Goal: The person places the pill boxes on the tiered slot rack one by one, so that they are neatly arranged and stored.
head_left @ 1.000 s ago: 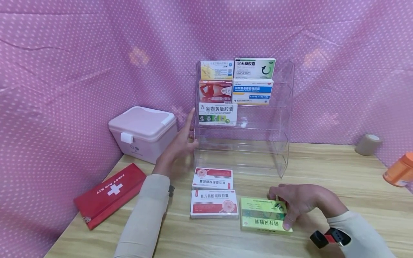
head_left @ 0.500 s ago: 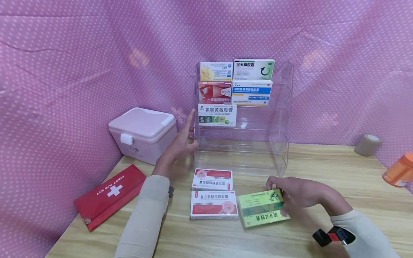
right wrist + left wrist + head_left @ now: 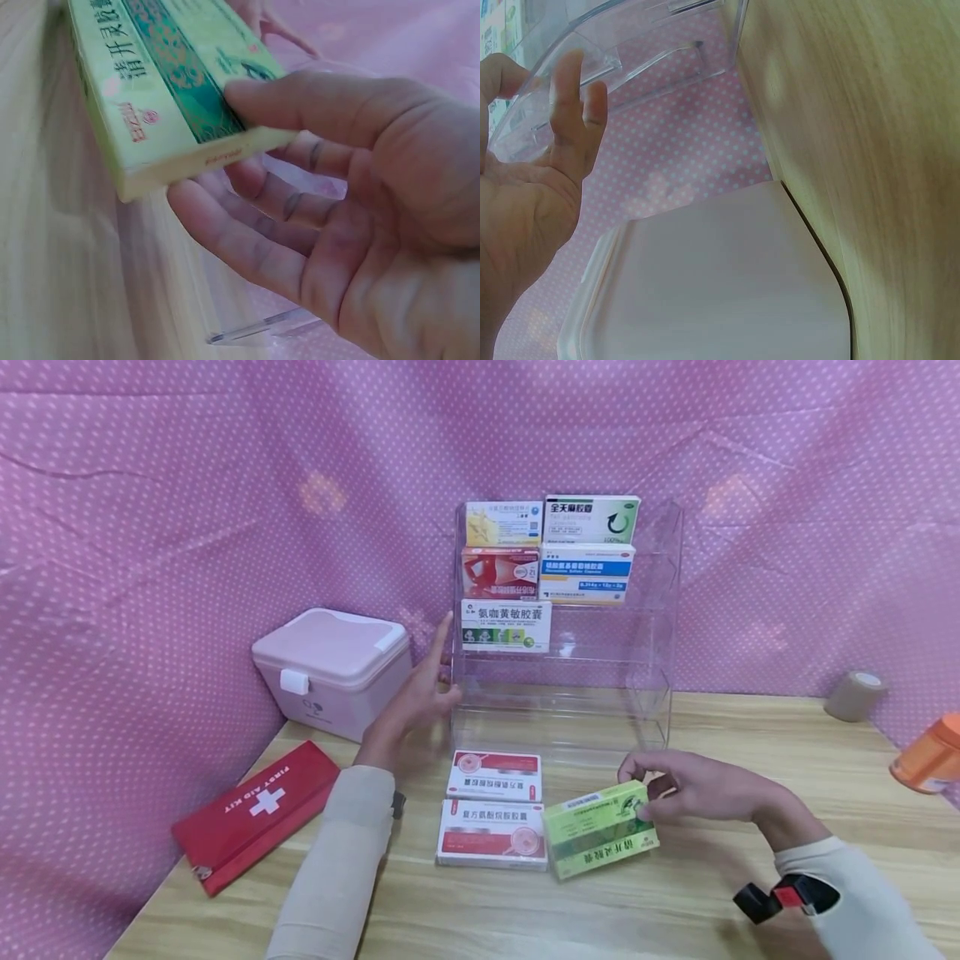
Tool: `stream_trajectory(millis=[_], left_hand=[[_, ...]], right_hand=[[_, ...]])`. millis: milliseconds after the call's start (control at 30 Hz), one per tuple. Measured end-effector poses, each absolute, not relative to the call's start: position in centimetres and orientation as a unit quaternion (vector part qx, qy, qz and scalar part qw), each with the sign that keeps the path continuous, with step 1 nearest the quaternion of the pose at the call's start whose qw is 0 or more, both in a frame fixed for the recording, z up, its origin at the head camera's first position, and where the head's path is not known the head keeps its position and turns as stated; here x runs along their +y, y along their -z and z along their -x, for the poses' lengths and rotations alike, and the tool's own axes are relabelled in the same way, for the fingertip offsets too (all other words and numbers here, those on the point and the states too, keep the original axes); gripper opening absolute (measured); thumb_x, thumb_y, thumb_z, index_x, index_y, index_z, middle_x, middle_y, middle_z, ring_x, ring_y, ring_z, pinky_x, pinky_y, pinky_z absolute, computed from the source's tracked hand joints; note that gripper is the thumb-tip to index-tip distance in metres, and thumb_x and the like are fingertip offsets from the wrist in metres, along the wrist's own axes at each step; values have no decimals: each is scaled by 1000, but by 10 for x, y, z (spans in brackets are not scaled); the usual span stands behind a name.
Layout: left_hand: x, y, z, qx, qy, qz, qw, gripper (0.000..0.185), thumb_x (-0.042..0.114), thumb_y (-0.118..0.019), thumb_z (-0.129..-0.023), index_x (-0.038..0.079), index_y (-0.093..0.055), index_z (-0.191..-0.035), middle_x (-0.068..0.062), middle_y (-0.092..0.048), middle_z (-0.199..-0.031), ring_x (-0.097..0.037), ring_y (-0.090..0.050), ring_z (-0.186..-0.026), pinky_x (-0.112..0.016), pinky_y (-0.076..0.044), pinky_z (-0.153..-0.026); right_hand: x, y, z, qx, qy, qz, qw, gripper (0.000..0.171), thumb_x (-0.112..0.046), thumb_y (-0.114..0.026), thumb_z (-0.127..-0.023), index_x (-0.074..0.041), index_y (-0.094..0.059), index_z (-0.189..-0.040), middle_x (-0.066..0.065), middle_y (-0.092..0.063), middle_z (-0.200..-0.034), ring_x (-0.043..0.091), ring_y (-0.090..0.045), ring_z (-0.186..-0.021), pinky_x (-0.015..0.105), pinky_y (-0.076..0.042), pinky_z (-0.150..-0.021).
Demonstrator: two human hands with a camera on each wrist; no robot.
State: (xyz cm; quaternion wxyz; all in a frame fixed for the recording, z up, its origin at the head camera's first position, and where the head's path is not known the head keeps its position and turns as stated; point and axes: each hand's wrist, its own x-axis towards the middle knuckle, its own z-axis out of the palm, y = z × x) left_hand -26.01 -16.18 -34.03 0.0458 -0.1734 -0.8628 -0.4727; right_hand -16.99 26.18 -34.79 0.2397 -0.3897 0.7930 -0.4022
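One green box (image 3: 600, 829) pinched in right hand (image 3: 693, 787) grip

orange bottle (image 3: 930, 753) cut by the right edge; pink case (image 3: 712, 285) cropped below.

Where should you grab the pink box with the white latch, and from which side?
Probably from above, by its two short ends. The pink box sits flat on the table with its lid closed, its back near the purple cloth wall and the left hand and clear rack at its right. Whether its lid has a handle cannot be told.
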Motion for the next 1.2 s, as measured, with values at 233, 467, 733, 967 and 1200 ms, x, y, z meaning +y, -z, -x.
stream_trajectory(millis=[233,467,733,967,1200], left_hand=[[-163,340,260,-868,462,178,52,124,0,-67,-92,67,11,-162,-2,-6,-184,-41,-46,-149,-64,-41,-123],[-164,340,260,-870,460,171,54,124,-2,-68,-92,60,10,-166,-4,-9,-184,-41,-54,-139,-61,-49,-115],[-162,338,257,-868,465,171,45,125,-2,-68,-93,65,11,-163,-6,-11,-183,-41,-52,-144,-62,-48,-117],[-162,337,256,-867,467,169,48,126,-1,-68,-92,69,11,-160,-6,-14,-183,-38,-56,-132,-59,-53,-111],[-161,336,256,-869,461,174,50,124,-3,-68,-91,56,10,-168,-5,-9,-184,-42,-58,-131,-57,-56,-106]], right_hand=[[265,334,170,829,414,346,146,35,-11,-70,-103,-4,-55,-134,19,-66,-123,12,-71,-109,33,-65,-89],[262,318,170,858,428,283,20,34,0,-70,-100,2,-58,-132,25,-66,-122,4,-71,-101,27,-65,-83],[261,311,172,864,433,228,-118,40,0,-73,-98,5,-59,-136,31,-66,-125,-7,-68,-101,9,-58,-83],[255,301,175,850,451,176,-209,39,5,-71,-98,5,-58,-135,24,-66,-124,-21,-60,-100,3,-54,-83],[245,292,186,832,457,135,-284,41,7,-72,-96,7,-58,-135,21,-65,-127,-9,-65,-106,4,-52,-91]])
